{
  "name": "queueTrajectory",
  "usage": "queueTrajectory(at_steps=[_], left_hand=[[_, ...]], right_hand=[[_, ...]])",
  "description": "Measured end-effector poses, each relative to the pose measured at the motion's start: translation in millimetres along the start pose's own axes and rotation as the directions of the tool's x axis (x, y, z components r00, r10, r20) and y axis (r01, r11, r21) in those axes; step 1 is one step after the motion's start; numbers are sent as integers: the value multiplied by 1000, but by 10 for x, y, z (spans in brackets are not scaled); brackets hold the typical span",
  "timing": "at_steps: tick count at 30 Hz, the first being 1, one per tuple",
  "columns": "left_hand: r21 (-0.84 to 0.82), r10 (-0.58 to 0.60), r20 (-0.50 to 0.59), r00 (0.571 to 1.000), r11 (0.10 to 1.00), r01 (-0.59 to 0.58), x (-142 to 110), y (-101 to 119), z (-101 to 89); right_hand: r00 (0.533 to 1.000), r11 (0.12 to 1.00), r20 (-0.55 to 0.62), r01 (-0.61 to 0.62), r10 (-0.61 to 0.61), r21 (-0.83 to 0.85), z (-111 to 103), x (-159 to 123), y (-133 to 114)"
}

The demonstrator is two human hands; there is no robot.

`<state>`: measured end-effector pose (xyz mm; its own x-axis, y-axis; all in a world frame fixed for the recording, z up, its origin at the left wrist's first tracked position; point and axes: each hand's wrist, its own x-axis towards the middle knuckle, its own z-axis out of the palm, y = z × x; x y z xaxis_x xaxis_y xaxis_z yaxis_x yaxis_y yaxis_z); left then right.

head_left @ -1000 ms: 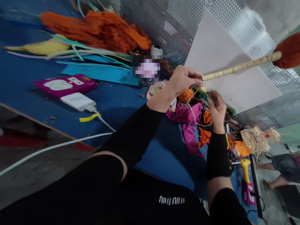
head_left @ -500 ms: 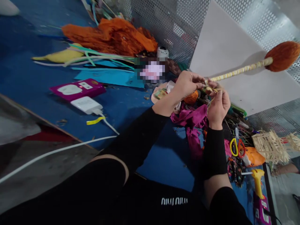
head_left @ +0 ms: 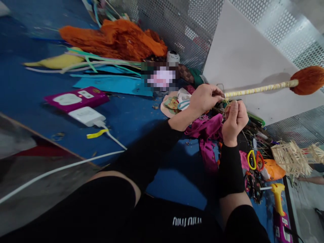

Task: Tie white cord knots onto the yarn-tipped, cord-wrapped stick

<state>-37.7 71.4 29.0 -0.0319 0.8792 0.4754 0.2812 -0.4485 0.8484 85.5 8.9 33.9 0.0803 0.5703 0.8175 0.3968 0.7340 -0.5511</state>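
A thin stick wrapped in pale yellow and white strip [head_left: 260,89] points to the right, with a fuzzy orange-brown bulb [head_left: 307,80] on its far end. My left hand [head_left: 205,98] pinches the stick's near end between thumb and fingers. Just below it, my right hand [head_left: 235,118] is closed in a pinch on a thin yellowish strip [head_left: 227,102] that runs up to the stick's end. Beneath both hands lie a crumpled magenta cloth [head_left: 206,126] and a jumble of small craft pieces, partly hidden by the hands.
A white board [head_left: 243,50] leans against perforated metal behind the stick. Orange fibre [head_left: 113,38], a purple power strip [head_left: 77,98] with a white charger [head_left: 87,116], scissors [head_left: 253,158] and a yellow glue gun [head_left: 278,197] lie on the blue table [head_left: 174,175].
The stick has tilted, its bulb dropping lower and its near end shifting down slightly. My right hand has moved a little lower, away from my left. The whole view has shifted slightly.
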Motion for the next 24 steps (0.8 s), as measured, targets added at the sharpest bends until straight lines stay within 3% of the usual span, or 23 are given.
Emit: queueTrajectory(at_steps=[3,7,11,19,24], left_hand=[[84,22,1,1000,996,-22,-25,23,-4],[266,76,18,997,961,-78,-52,60,-36],[434,77,98,992,894,-112,-98,116,-27],[524,194,184,964,810,-263,-178,111,69],[603,277,203,939,721,-342,-202,125,98]], right_hand=[[998,995,52,-31,26,97,-84,52,-10],[990,987,87,-122,114,102,-216,143,59],[992,980,108,-85,66,178,-289,227,190],[987,999,160,-26,20,37,-305,324,516],[986,991,147,-87,72,103,-292,342,636]])
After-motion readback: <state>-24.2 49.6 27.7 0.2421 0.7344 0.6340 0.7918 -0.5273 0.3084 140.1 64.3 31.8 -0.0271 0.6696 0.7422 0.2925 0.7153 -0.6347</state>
